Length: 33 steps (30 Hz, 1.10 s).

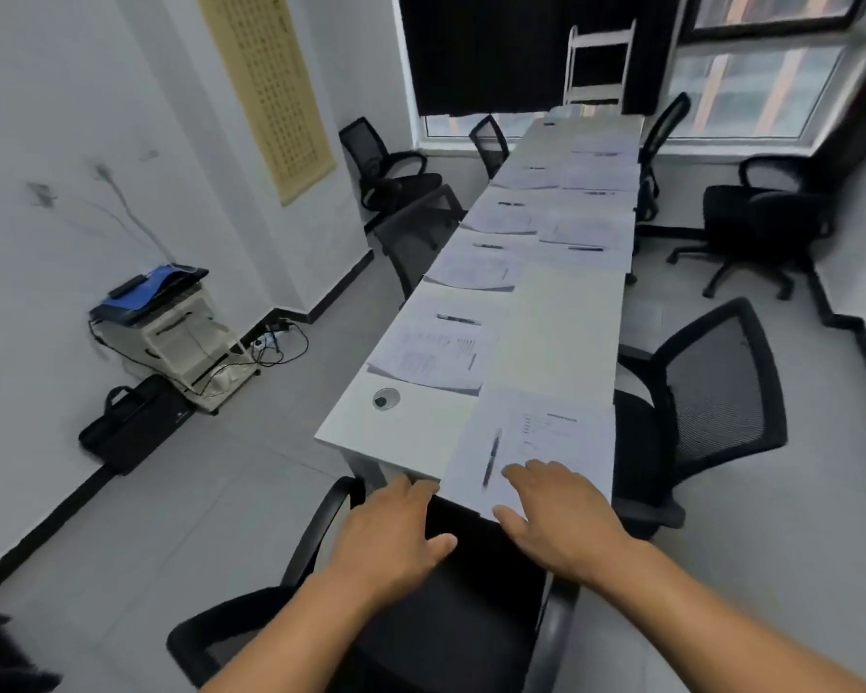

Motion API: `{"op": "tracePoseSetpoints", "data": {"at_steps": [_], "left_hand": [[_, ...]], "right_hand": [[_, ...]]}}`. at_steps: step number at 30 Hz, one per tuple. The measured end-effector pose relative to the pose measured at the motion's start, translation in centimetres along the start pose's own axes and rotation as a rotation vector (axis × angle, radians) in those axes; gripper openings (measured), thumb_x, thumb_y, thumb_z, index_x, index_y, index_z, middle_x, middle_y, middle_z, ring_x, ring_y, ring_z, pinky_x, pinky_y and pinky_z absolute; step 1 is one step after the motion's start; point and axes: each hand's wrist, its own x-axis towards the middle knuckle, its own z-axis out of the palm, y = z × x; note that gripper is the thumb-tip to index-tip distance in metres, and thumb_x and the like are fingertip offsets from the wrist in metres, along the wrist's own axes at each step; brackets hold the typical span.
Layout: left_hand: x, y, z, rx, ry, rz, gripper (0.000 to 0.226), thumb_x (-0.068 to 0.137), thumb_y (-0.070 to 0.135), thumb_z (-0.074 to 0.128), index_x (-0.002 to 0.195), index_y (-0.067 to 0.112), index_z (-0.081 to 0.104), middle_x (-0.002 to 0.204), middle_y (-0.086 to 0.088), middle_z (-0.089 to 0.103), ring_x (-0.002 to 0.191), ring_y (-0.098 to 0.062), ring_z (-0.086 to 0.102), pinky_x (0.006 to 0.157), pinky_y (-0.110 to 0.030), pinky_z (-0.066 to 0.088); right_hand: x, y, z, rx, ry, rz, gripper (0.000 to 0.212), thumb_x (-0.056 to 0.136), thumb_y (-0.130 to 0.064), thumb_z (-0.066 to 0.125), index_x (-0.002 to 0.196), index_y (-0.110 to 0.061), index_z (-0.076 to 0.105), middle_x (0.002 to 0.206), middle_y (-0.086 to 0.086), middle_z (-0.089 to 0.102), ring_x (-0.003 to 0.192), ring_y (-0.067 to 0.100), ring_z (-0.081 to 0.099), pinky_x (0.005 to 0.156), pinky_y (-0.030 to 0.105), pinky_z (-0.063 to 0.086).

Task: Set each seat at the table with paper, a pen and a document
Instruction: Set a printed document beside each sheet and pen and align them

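- The nearest set of white printed paper sheets (pixel 546 442) lies at the near end of the long white table (pixel 411 432), towards its right corner, with its near edge reaching the table's end.
- A dark slim pen (pixel 492 455) lies on the left part of those sheets, pointing roughly along the table's length; it looks blurred, so I cannot tell whether it is capped.
- The right hand (pixel 556 517) rests palm down on the near edge of the sheets, fingers spread and flat, just beside the pen's near tip and gripping nothing.
- The left hand (pixel 396 532) is palm down on the top of the black mesh office chair (pixel 421 617) pushed in at the table's end, fingers loosely together and reaching the table edge, thumb out to the right, empty.
- Further up the left side, another white printed document (pixel 431 360) lies with a dark pen (pixel 458 320) just beyond it; similar sets of paper and pen run down both sides to the far end, though the far ones are too blurred to read.
- A round grey cable port (pixel 386 398) sits in the tabletop near the left corner.
- A second black mesh chair (pixel 711 392) stands at the table's right side, and more black chairs stand along both sides.
- A white printer with a blue sheet on top (pixel 166 317) stands by the left wall, a black flat bag (pixel 131 427) on the floor beside it.
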Motion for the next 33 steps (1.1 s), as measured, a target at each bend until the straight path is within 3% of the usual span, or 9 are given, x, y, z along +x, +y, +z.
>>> {"op": "tracePoseSetpoints", "data": {"at_steps": [7, 17, 26, 33], "left_hand": [[4.8, 0.3, 1.1, -0.003, -0.098, 0.066, 0.074, 0.098, 0.062, 0.062, 0.164, 0.036, 0.04, 0.156, 0.009, 0.05, 0.144, -0.016, 0.052, 0.113, -0.038, 0.048], [13.6, -1.5, 3.4, 0.014, -0.241, 0.143, 0.076, 0.099, 0.061, 0.063, 0.165, 0.036, 0.036, 0.143, 0.006, 0.053, 0.129, -0.019, 0.061, 0.103, -0.038, 0.055], [24.4, -4.1, 8.0, 0.201, -0.339, 0.385, 0.089, 0.1, 0.057, 0.061, 0.172, 0.037, 0.014, 0.143, -0.001, 0.053, 0.128, -0.027, 0.059, 0.107, -0.041, 0.05], [29.2, -4.6, 11.3, 0.169, -0.424, 0.444, 0.097, 0.098, 0.059, 0.065, 0.173, 0.038, 0.007, 0.135, -0.005, 0.051, 0.124, -0.029, 0.058, 0.105, -0.045, 0.052]], "right_hand": [[1.6, 3.6, 1.7, 0.067, -0.021, 0.119, 0.06, 0.106, -0.057, 0.042, 0.158, -0.026, 0.041, 0.142, -0.004, 0.059, 0.128, 0.023, 0.056, 0.102, 0.039, 0.05], [4.8, 6.5, 4.9, 0.11, -0.06, 0.295, 0.055, 0.106, -0.054, 0.042, 0.152, -0.024, 0.045, 0.133, -0.004, 0.063, 0.119, 0.022, 0.059, 0.095, 0.04, 0.055], [9.0, 8.7, 10.0, 0.123, -0.113, 0.47, 0.061, 0.108, -0.053, 0.042, 0.16, -0.023, 0.034, 0.132, -0.003, 0.062, 0.12, 0.022, 0.058, 0.1, 0.041, 0.053], [12.1, 9.5, 13.1, 0.111, -0.16, 0.536, 0.064, 0.107, -0.053, 0.042, 0.162, -0.024, 0.028, 0.132, -0.001, 0.062, 0.121, 0.025, 0.057, 0.098, 0.041, 0.05]]}}
